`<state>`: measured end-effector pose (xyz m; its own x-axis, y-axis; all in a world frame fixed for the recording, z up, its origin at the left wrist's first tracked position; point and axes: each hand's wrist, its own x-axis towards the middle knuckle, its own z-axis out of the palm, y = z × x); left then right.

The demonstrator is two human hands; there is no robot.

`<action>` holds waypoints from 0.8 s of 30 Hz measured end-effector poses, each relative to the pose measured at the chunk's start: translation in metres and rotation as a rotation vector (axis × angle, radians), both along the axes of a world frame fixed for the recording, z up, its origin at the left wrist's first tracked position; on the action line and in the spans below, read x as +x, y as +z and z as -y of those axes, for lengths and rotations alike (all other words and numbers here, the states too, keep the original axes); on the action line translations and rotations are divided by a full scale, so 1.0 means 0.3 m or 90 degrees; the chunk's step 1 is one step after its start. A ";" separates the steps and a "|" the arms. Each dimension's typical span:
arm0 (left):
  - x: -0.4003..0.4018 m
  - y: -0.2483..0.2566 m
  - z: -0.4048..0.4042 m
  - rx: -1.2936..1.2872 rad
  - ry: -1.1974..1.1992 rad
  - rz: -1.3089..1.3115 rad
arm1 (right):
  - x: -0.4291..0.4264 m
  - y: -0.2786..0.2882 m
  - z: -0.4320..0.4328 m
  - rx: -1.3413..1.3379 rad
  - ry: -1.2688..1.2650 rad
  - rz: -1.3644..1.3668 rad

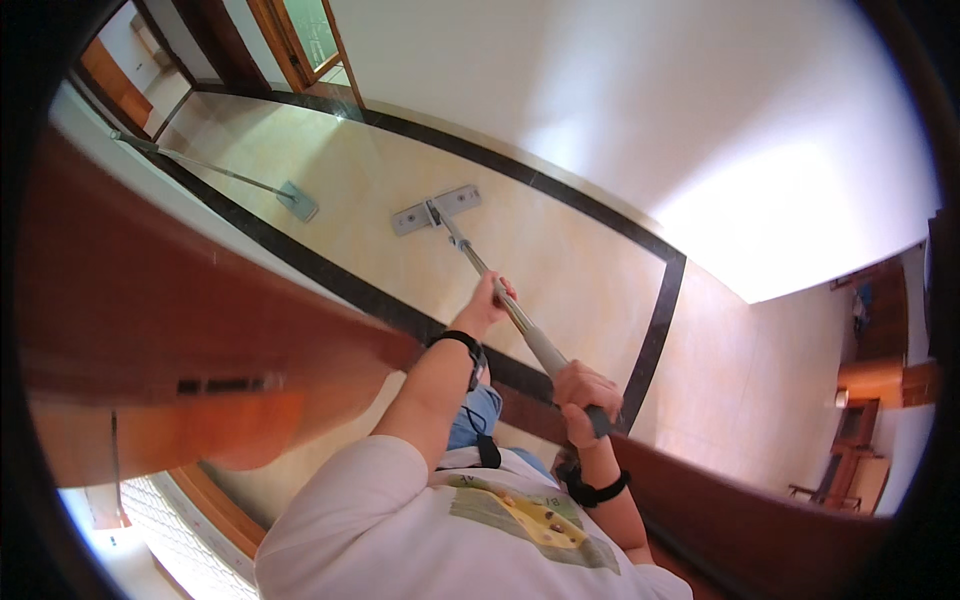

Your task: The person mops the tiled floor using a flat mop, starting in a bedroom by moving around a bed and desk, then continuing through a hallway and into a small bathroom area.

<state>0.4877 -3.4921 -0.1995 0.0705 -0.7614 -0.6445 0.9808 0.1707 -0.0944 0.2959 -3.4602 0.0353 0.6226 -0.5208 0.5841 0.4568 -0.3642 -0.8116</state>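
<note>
A flat mop (480, 262) with a metal pole slants across the middle of the view. Its long grey head (459, 201) rests on the pale tiled floor (352, 172), joined to the pole by a swivel. Partway down the pole, my left hand (491, 300) is closed around the metal tube. At the upper end my right hand (589, 401) grips the grey handle, whose dark tip sticks out below the fist. Each wrist wears a black band.
A second flat mop (240, 178) stands by the left wall, its square head on the floor. Dark border tiles (600, 206) run along the white wall (585, 90). Reddish-brown wooden panels (187, 300) are close on my left. A doorway (311, 41) opens at the back; wooden furniture (847, 442) stands far right.
</note>
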 end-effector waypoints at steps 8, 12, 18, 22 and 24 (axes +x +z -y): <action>0.309 0.120 0.257 0.070 0.130 -0.019 | 0.376 0.101 0.237 0.090 0.000 0.014; 0.550 0.081 0.262 0.077 0.159 -0.004 | 0.599 0.045 0.300 0.050 0.073 0.016; 1.042 0.024 0.256 0.088 0.184 0.054 | 1.083 -0.012 0.328 -0.008 0.133 -0.009; 1.375 0.024 0.277 0.086 0.248 0.053 | 1.417 -0.007 0.399 -0.020 0.194 -0.019; 1.497 0.032 0.287 0.082 0.266 0.031 | 1.561 0.021 0.428 -0.043 0.226 -0.015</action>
<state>0.9369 -3.5783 -0.1899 0.3886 -0.5739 -0.7209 0.8274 0.5616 -0.0010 0.7643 -3.5885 0.0417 0.7713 -0.2302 0.5934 0.5462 -0.2393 -0.8027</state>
